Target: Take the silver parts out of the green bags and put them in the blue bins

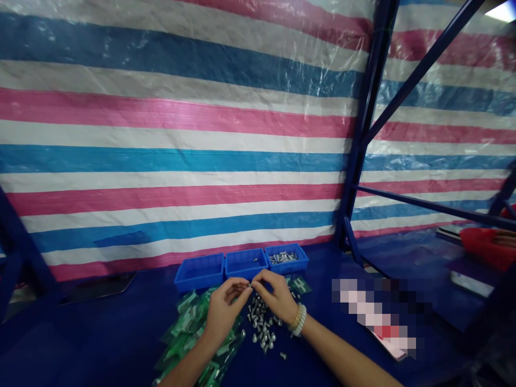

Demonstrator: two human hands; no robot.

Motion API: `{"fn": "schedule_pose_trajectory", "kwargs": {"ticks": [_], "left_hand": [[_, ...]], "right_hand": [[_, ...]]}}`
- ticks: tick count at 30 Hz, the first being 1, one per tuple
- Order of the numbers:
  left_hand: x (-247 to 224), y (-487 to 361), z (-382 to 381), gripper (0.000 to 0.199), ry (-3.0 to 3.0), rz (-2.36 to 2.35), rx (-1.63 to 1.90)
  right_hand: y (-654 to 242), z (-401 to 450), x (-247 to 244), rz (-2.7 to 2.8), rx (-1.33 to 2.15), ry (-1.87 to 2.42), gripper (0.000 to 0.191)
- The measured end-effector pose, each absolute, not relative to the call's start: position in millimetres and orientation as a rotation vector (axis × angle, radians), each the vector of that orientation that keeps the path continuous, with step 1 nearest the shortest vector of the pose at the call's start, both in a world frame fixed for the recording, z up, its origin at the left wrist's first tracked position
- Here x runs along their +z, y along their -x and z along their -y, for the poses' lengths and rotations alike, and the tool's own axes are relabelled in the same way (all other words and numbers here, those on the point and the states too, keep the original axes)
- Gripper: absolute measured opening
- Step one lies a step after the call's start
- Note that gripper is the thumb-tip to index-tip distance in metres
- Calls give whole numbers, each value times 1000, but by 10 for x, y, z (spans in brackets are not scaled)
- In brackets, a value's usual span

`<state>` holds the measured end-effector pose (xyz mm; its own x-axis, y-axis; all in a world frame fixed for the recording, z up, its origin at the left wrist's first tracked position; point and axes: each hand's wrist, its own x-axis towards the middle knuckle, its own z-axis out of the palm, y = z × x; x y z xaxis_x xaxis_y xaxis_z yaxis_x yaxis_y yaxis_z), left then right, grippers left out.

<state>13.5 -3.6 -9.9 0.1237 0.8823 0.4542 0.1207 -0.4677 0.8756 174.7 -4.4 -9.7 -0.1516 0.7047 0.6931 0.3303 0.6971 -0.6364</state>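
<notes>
My left hand (228, 303) and my right hand (278, 293) meet fingertip to fingertip in front of the blue bins. Both are closed in a pinch around a small screw-like metal piece (250, 286), mostly hidden by the fingers. Below the hands lies a loose pile of metal screws (264, 325) with rounded heads. Green-tinted clear plastic packets (181, 333) are heaped beside and under my left forearm. A beaded bracelet circles my right wrist.
Three blue bins stand in a row: a left bin (197, 273), a middle bin (245, 262) with a small piece inside, and a right bin (287, 258) holding metal parts. A dark flat device (99, 286) lies left. Blue frame posts (357, 145) rise before a striped sheet (181, 113).
</notes>
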Motion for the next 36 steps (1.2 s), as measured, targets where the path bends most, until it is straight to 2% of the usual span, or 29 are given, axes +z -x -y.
{"fn": "schedule_pose_trajectory", "kwargs": {"ticks": [5,8,13,21,24,29,36], "left_hand": [[44,-130,-252,14,-1997,-1019,1452],[164,-149,-628,13,-2187,-1104,1479],[154,-143,-1008,23,-2409,-1230,1220],[23,249,-676,29,-2620,-1522,1062],[-45,363,-649,31,-2602,-1589,1136],[-119,316,-616,29,-2570,-1482,1356],[-14,92,-376,28,-2532,-1293,1355]], "right_hand": [[-1828,-45,-121,1764,411,854,24],[-1908,-138,-174,1846,351,963,18],[-1954,-225,-320,2242,186,1181,21],[-1888,-293,-389,2194,207,1298,18],[-1868,-331,-425,2121,228,1310,15],[-1828,-402,-506,2036,294,1337,20],[-1784,-399,-541,1930,324,1356,23]]}}
